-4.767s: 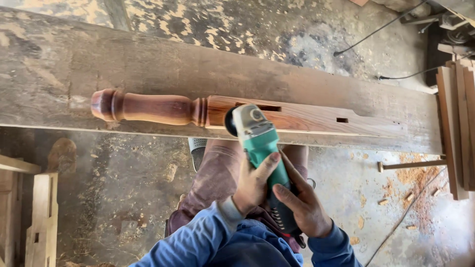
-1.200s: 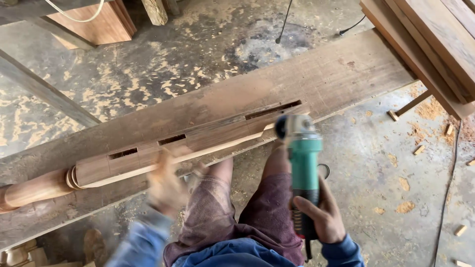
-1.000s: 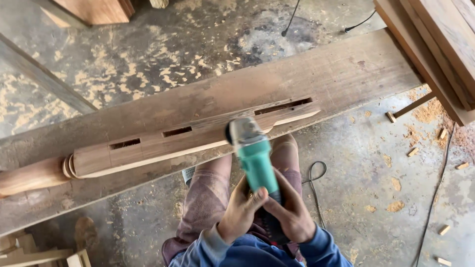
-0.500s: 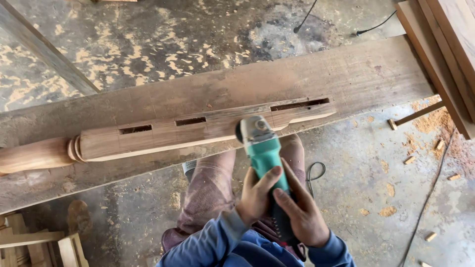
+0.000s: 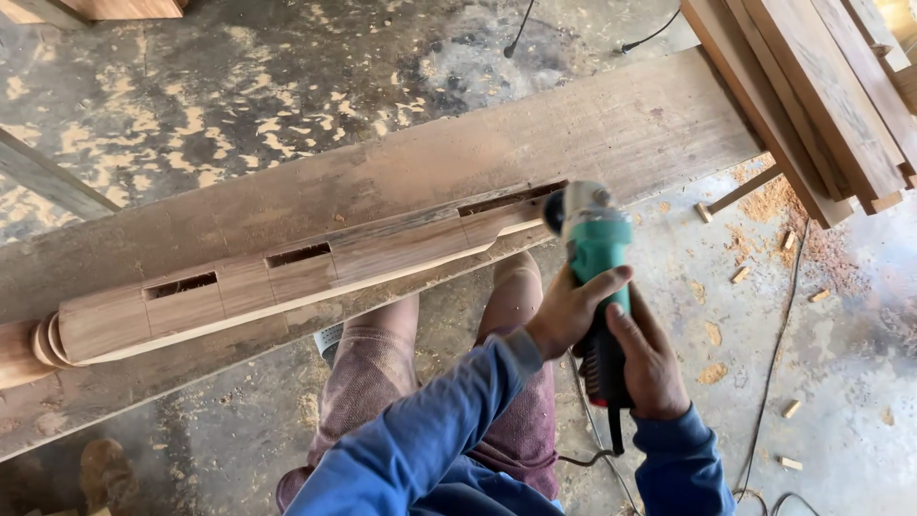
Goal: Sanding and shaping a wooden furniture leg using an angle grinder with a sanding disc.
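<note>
Teal angle grinder (image 5: 597, 258), clamped in the left hand (image 5: 571, 311) and right hand (image 5: 650, 363), meets the right end of the carved wooden post (image 5: 315, 272) lying on the plank surface (image 5: 611, 124); unclamped, the post could kick or roll.

A green angle grinder (image 5: 594, 250) stands disc-first against the end of a slotted, turned wooden post (image 5: 287, 277).

One head camera looks steeply down, close over the workbench plank (image 5: 611, 134)
</note>
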